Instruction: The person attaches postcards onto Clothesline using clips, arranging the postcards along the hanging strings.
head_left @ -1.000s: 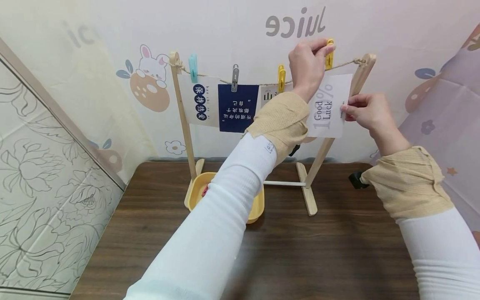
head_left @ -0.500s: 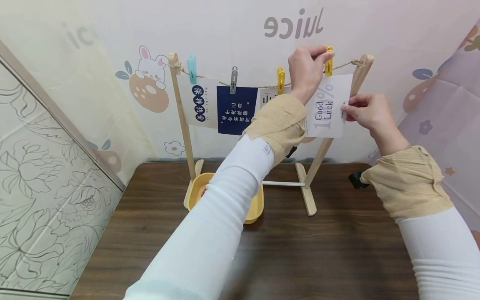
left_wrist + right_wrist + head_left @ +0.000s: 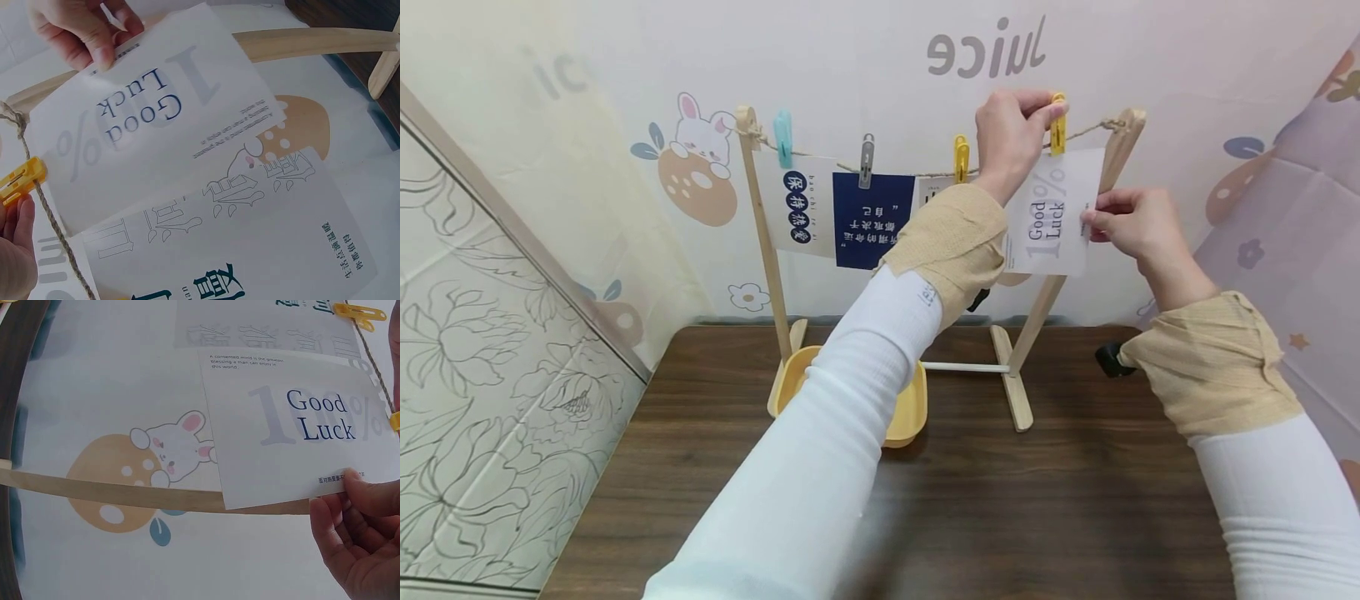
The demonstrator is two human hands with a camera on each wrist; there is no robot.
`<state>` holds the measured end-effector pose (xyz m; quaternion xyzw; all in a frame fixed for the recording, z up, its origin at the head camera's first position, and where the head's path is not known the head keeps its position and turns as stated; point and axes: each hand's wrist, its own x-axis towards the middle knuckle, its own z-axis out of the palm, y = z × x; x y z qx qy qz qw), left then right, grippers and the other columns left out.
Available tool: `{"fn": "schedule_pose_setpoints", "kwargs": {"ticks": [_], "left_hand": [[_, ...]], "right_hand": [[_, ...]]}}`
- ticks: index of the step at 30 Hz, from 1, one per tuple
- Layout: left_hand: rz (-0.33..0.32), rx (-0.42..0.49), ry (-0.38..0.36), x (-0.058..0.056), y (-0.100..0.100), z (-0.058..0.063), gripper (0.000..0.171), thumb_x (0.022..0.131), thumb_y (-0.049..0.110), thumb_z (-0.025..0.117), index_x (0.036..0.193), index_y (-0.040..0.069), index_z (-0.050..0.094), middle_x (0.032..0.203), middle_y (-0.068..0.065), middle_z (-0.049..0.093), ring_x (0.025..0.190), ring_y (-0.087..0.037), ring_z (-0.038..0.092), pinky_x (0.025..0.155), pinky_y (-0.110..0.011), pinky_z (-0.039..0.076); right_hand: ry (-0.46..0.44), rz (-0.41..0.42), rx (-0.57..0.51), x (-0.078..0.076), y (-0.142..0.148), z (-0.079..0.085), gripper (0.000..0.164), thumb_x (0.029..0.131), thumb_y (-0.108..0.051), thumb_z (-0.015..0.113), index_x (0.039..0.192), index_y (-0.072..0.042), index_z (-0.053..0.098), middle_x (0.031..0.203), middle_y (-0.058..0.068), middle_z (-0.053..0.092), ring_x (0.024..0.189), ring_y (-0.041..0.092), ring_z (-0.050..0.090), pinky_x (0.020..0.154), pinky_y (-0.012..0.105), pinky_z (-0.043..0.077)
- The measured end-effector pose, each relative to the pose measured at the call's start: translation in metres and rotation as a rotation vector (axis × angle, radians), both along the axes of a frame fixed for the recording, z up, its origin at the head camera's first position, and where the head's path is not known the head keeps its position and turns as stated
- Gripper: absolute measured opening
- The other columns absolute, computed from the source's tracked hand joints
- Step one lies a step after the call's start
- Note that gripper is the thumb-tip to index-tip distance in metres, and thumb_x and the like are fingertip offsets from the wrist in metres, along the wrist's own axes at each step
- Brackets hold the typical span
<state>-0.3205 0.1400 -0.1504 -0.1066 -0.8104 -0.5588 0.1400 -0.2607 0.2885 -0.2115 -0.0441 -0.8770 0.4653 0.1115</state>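
My left hand point(image 3: 1009, 140) pinches a yellow clothespin point(image 3: 1058, 125) at the rope point(image 3: 1088, 132), near the right end. The clothespin's lower end meets the top edge of a white card point(image 3: 250, 437) printed "Good Luck". My right hand point(image 3: 1142, 223) pinches that card by its right edge between thumb and fingers. Further left along the rope hang more cards: a white one point(image 3: 808, 225) under a light blue clothespin point(image 3: 783, 138), a navy one point(image 3: 872, 221) under a grey clothespin point(image 3: 867, 160), and another white card point(image 3: 231, 231) under a yellow clothespin point(image 3: 961, 158), partly hidden by my left arm.
A wooden stand point(image 3: 767, 242) holds the rope between two posts on the brown table point(image 3: 1037, 500). A yellow basket point(image 3: 912, 417) sits at its foot, mostly behind my left sleeve. A patterned cloth point(image 3: 880, 50) hangs close behind.
My left hand has lowered the yellow clothespin slightly onto the rope and the card's top edge. My right hand keeps hold of the card in nearly the same place.
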Motion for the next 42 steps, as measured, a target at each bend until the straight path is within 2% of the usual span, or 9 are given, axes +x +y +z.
{"fn": "schedule_pose_setpoints", "kwargs": {"ticks": [12, 20, 23, 28, 29, 31, 37, 39, 42], "left_hand": [[-0.096, -0.021, -0.032, -0.002, -0.001, -0.002, 0.022, 0.079, 0.021, 0.065, 0.100, 0.017, 0.068, 0.088, 0.010, 0.065, 0.072, 0.004, 0.055, 0.060, -0.004, 0.040], [-0.156, -0.095, -0.037, -0.002, -0.001, -0.001, 0.023, 0.081, 0.022, 0.062, 0.104, 0.018, 0.066, 0.089, 0.009, 0.064, 0.075, 0.003, 0.055, 0.063, -0.006, 0.040], [-0.184, -0.111, -0.037, -0.002, -0.001, -0.003, 0.023, 0.083, 0.023, 0.060, 0.105, 0.017, 0.065, 0.089, 0.008, 0.063, 0.076, 0.001, 0.054, 0.063, -0.007, 0.039], [-0.203, -0.127, -0.040, -0.002, -0.001, -0.004, 0.021, 0.084, 0.025, 0.059, 0.102, 0.015, 0.066, 0.086, 0.008, 0.062, 0.074, -0.001, 0.053, 0.063, -0.008, 0.038], [-0.202, -0.130, -0.039, -0.002, -0.001, -0.004, 0.022, 0.084, 0.025, 0.059, 0.102, 0.015, 0.066, 0.086, 0.008, 0.063, 0.074, -0.001, 0.053, 0.063, -0.008, 0.038], [-0.199, -0.135, -0.034, -0.002, -0.001, -0.005, 0.022, 0.084, 0.026, 0.059, 0.103, 0.015, 0.066, 0.086, 0.007, 0.063, 0.074, 0.000, 0.053, 0.063, -0.008, 0.038], [-0.186, -0.126, -0.029, -0.002, -0.003, -0.006, 0.024, 0.084, 0.029, 0.059, 0.102, 0.016, 0.066, 0.084, 0.008, 0.062, 0.073, 0.000, 0.052, 0.061, -0.008, 0.038], [-0.182, -0.133, -0.014, -0.002, -0.004, -0.006, 0.024, 0.085, 0.031, 0.059, 0.102, 0.015, 0.067, 0.084, 0.008, 0.063, 0.073, 0.000, 0.051, 0.062, -0.008, 0.037], [-0.179, -0.138, 0.003, -0.002, -0.007, -0.007, 0.024, 0.086, 0.032, 0.057, 0.101, 0.016, 0.067, 0.084, 0.008, 0.062, 0.072, 0.000, 0.049, 0.062, -0.008, 0.036]], "right_hand": [[-0.016, -0.020, 0.042, -0.001, -0.001, 0.005, 0.033, 0.085, -0.010, 0.057, 0.108, 0.012, 0.050, 0.064, -0.015, 0.053, 0.055, -0.002, 0.053, 0.052, 0.011, 0.045], [-0.011, -0.029, 0.058, 0.000, -0.001, 0.004, 0.033, 0.085, -0.011, 0.057, 0.108, 0.012, 0.051, 0.065, -0.014, 0.053, 0.055, -0.002, 0.053, 0.052, 0.011, 0.045], [-0.014, -0.039, 0.030, 0.000, -0.001, 0.004, 0.032, 0.084, -0.011, 0.059, 0.107, 0.011, 0.053, 0.063, -0.015, 0.053, 0.055, -0.001, 0.053, 0.052, 0.012, 0.046], [0.008, -0.042, -0.063, 0.002, -0.001, 0.001, 0.005, 0.081, -0.011, 0.062, 0.081, -0.008, 0.066, 0.056, -0.017, 0.055, 0.053, -0.001, 0.055, 0.051, 0.013, 0.047], [0.009, -0.044, -0.082, 0.003, -0.001, 0.001, 0.005, 0.081, -0.012, 0.063, 0.076, -0.012, 0.066, 0.056, -0.017, 0.055, 0.053, -0.001, 0.055, 0.051, 0.013, 0.047], [0.008, -0.053, -0.092, 0.004, -0.001, 0.000, 0.004, 0.080, -0.015, 0.064, 0.079, -0.013, 0.067, 0.056, -0.017, 0.055, 0.054, -0.001, 0.056, 0.052, 0.013, 0.047], [0.011, -0.090, -0.030, 0.007, -0.005, -0.002, 0.042, 0.080, -0.023, 0.065, 0.108, 0.007, 0.058, 0.057, -0.020, 0.054, 0.055, -0.003, 0.055, 0.052, 0.013, 0.047], [0.021, -0.094, -0.013, 0.009, -0.005, -0.003, 0.044, 0.079, -0.024, 0.065, 0.108, 0.008, 0.058, 0.055, -0.022, 0.053, 0.054, -0.004, 0.055, 0.051, 0.013, 0.046], [0.043, -0.086, -0.007, 0.011, -0.004, -0.005, 0.038, 0.080, -0.025, 0.065, 0.103, 0.005, 0.062, 0.052, -0.023, 0.053, 0.052, -0.004, 0.055, 0.050, 0.013, 0.046]]}}
